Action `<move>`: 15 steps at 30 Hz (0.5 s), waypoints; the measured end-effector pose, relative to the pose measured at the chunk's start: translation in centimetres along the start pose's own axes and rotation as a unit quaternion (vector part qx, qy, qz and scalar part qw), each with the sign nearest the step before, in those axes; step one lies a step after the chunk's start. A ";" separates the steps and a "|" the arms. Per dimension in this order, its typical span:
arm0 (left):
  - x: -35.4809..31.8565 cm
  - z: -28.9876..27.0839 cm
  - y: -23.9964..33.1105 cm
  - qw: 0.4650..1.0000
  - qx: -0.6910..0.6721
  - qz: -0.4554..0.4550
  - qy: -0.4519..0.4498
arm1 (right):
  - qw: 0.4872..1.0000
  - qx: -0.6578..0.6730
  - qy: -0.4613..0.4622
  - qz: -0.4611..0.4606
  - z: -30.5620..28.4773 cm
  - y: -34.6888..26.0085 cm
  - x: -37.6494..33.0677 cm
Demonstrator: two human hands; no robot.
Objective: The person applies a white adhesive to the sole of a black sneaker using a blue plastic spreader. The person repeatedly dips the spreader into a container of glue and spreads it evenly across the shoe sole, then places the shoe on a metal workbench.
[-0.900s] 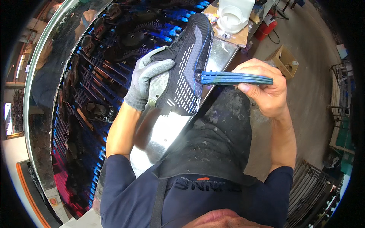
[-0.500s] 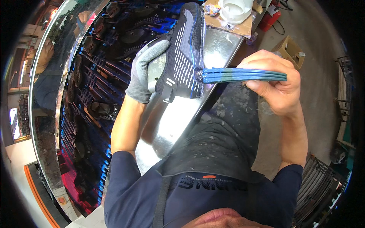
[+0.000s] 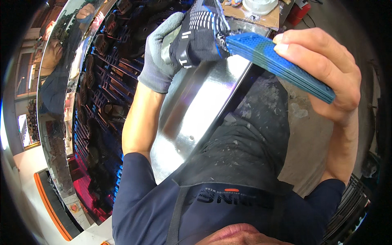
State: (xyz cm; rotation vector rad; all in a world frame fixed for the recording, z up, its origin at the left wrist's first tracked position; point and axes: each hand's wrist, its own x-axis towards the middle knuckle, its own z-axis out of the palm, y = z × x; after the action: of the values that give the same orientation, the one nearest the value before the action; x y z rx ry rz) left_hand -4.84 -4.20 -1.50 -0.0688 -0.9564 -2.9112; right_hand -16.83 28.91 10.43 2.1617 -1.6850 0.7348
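Observation:
My left hand (image 3: 161, 53), in a grey knit glove, grips a black shoe sole (image 3: 202, 32) with white tread marks, held up near the top of the view. My bare right hand (image 3: 322, 69) pinches a flat blue brush-like tool (image 3: 277, 67) by its handle. The tool's tip touches the sole's edge. Both hands are raised close to the camera, above the shiny metal edge (image 3: 200, 106) of a round machine.
A large round rack (image 3: 102, 106) with blue-lit slots holding several dark soles fills the left. A white container (image 3: 259, 5) stands on a cardboard-covered surface (image 3: 257, 18) at the top. Dusty black apron (image 3: 241, 155) below. Concrete floor (image 3: 306, 126) lies to the right.
Both hands have risen toward the camera, so sole and blue tool look much larger. The tool's tip stays against the sole's edge.

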 end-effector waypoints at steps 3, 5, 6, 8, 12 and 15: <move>0.8 1.0 -0.6 0.995 0.018 -0.006 0.097 | 0.997 -0.053 -0.027 -0.044 -0.5 0.8 -0.1; 1.3 2.4 -0.3 0.994 -0.055 -0.079 0.058 | 0.994 -0.086 -0.036 -0.065 -0.7 1.0 -0.3; 0.7 2.9 0.1 0.990 -0.087 -0.105 0.047 | 0.991 -0.095 -0.033 -0.084 -0.3 1.3 -0.2; -0.7 3.2 0.1 0.995 0.028 -0.018 0.091 | 0.986 -0.111 -0.027 -0.121 0.6 1.9 0.0; 0.4 4.1 -0.8 0.967 0.237 0.071 0.051 | 0.973 -0.188 -0.057 -0.123 -0.4 1.5 -0.6; -0.3 3.0 -0.6 0.826 0.547 0.136 -0.003 | 0.966 -0.218 -0.057 -0.130 -0.2 1.8 -1.1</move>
State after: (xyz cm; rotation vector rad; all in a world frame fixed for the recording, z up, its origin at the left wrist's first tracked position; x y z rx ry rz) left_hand -4.55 -1.90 0.53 -0.1211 -2.1965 -1.7268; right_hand -18.79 29.43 9.82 2.0733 -1.4078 0.1508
